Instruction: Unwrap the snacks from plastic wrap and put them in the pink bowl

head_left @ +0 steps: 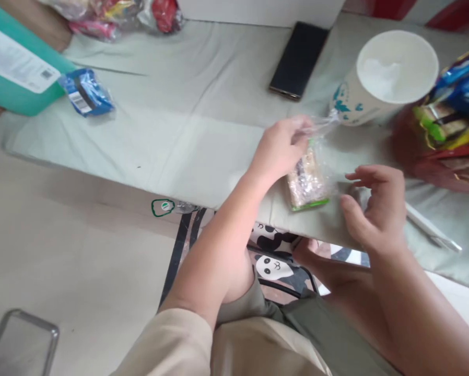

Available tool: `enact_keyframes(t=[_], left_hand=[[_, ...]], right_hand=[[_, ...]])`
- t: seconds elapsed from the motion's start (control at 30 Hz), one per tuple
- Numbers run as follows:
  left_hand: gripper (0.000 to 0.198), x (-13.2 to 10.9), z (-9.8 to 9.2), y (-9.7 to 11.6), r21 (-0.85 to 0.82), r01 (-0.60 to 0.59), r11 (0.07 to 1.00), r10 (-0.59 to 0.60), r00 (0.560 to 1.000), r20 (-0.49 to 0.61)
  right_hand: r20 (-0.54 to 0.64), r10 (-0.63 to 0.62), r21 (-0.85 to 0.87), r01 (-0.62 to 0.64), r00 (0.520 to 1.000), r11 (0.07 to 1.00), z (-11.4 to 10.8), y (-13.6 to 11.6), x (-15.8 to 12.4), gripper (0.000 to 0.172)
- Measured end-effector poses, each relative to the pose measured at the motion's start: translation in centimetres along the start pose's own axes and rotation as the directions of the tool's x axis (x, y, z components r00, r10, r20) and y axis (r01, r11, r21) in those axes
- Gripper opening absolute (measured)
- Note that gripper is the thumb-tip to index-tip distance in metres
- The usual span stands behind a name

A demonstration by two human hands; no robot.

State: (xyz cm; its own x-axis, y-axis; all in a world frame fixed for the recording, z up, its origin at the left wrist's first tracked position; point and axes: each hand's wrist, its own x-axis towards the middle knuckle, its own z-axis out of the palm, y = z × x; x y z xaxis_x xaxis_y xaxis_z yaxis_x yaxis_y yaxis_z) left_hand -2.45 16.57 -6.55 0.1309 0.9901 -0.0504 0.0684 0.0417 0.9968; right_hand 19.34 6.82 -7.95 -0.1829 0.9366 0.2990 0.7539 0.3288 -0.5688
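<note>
My left hand (281, 146) pinches the top of a clear plastic bag, part of which stretches toward the paper cup (350, 102). Inside this wrapping is a pale, block-shaped snack packet (307, 183) with a bright green bottom edge, resting on the cloth-covered table (172, 136). To the right of the packet hovers my right hand (381, 209), its fingers loosely curled and the thumb apart, with nothing visible between them. A slim white stick-like object (432, 227) lies just beyond that hand; its kind is unclear.
A black phone (299, 60) lies at the back. Colourful wrapped packets (454, 125) fill a reddish container at right. On the left are a teal box (15, 62), a blue packet (86, 93) and several bagged items (117, 15). The table's front edge runs above my lap.
</note>
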Motion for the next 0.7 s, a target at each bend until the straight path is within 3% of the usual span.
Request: enact_keyframes(t=[0.07,0.17,0.27,0.37,0.6,0.7], left_hand=[[0.013,-0.1,0.8,-0.4,0.135,-0.056,0.989,0.059,0.998,-0.021],[0.003,-0.1,2.2,-1.3,0.276,-0.205,0.939,0.209,0.978,0.017],[0.002,0.0,3.8,-1.9,0.28,-0.335,0.9,0.312,0.942,0.124],[0.003,-0.1,4.4,-1.9,0.291,-0.403,0.868,0.334,0.906,0.26],[0.02,-1.1,1.7,-1.0,0.328,-0.431,0.841,0.25,0.846,0.472],[0.025,-1.8,0.7,-1.0,0.34,-0.47,0.815,0.27,0.826,0.495]], right_hand=[[-0.034,-0.03,0.014,0.03,0.999,0.999,-0.8,0.8,-0.3,0.045],[-0.019,-0.032,0.011,0.032,0.999,0.999,-1.3,1.3,-0.5,0.052],[-0.012,-0.001,-0.012,0.001,1.0,1.0,-1.2,1.2,-0.6,0.059],[-0.023,0.066,-0.027,-0.067,0.998,0.997,-1.0,1.2,-0.6,0.057],[-0.006,0.131,0.086,-0.13,0.991,0.988,-1.2,1.5,-0.3,0.058],[-0.001,0.138,0.092,-0.138,0.99,0.986,-1.4,1.6,-0.3,0.052]])
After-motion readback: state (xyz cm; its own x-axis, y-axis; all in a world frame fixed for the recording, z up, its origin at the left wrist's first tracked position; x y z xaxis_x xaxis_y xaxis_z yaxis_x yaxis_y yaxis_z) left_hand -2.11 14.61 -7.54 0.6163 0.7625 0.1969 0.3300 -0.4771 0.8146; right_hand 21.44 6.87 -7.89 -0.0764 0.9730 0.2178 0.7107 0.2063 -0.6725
